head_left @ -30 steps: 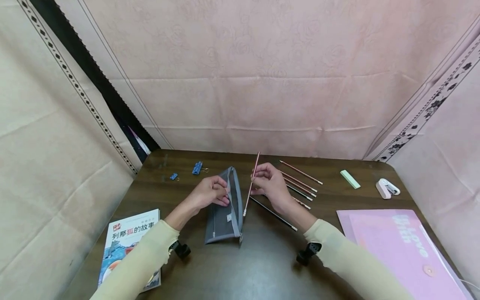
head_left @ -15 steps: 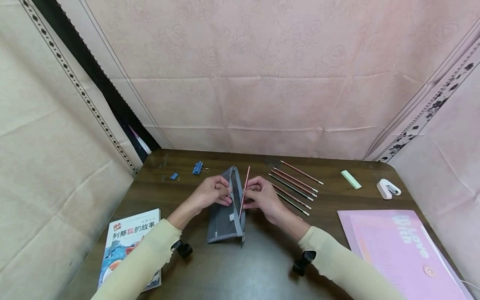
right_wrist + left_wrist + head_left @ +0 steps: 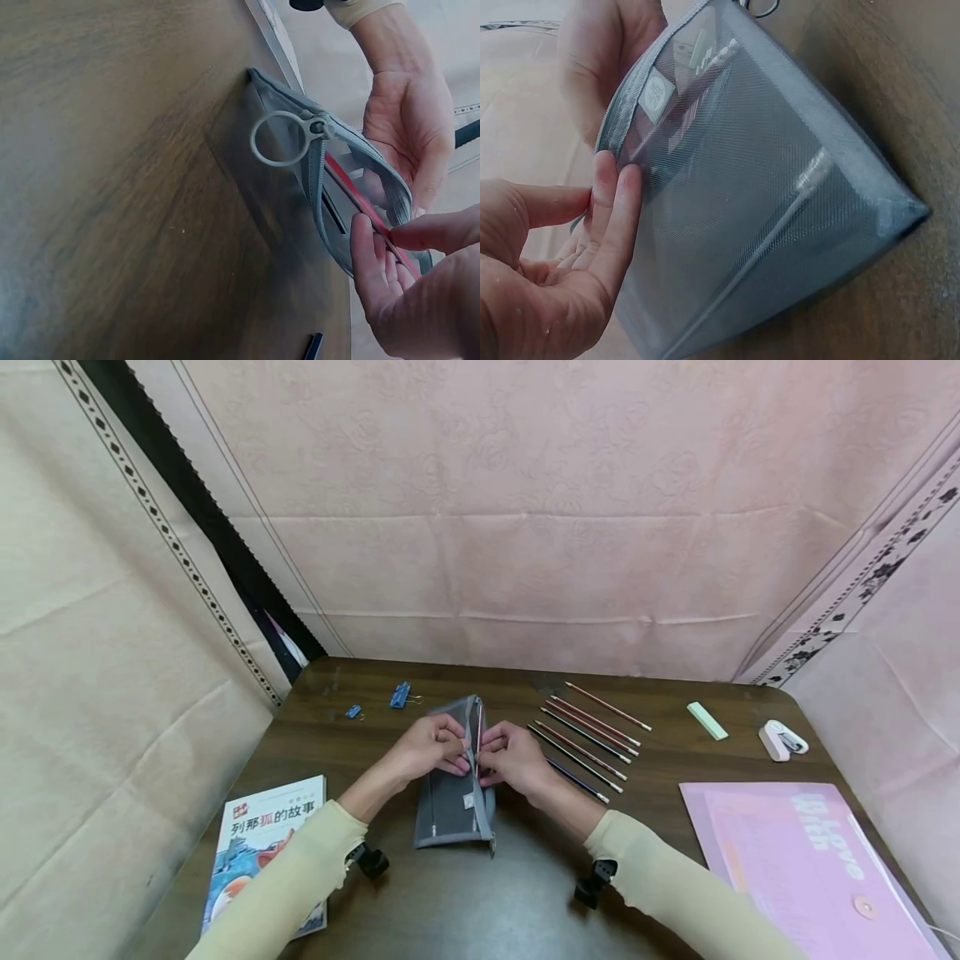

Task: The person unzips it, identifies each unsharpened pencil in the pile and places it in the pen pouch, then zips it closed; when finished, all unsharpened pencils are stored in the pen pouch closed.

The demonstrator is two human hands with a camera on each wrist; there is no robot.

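Note:
A grey mesh zip pencil pouch (image 3: 450, 817) lies on the table, its zipped mouth spread apart. My left hand (image 3: 435, 747) pinches the left edge of that mouth between thumb and fingers. Opposite it, my right hand (image 3: 516, 760) holds a red pencil (image 3: 358, 193) that runs down into the pouch, its lower part inside. Through the mesh in the left wrist view, another pencil (image 3: 769, 238) shows within. The ring-shaped zipper pull (image 3: 279, 139) hangs at the near end of the mouth.
Several pencils (image 3: 592, 718) lie slanted right of the pouch. Two blue binder clips (image 3: 401, 695) sit behind left. A picture book (image 3: 258, 843) is front left. A pale green bar (image 3: 707, 721), a white stapler-like item (image 3: 782, 740) and pink folders (image 3: 802, 860) are on the right.
My right hand has moved left to the pouch and lowered the red pencil into its mouth. My left hand stays on the edge. The pencils on the right are more exposed.

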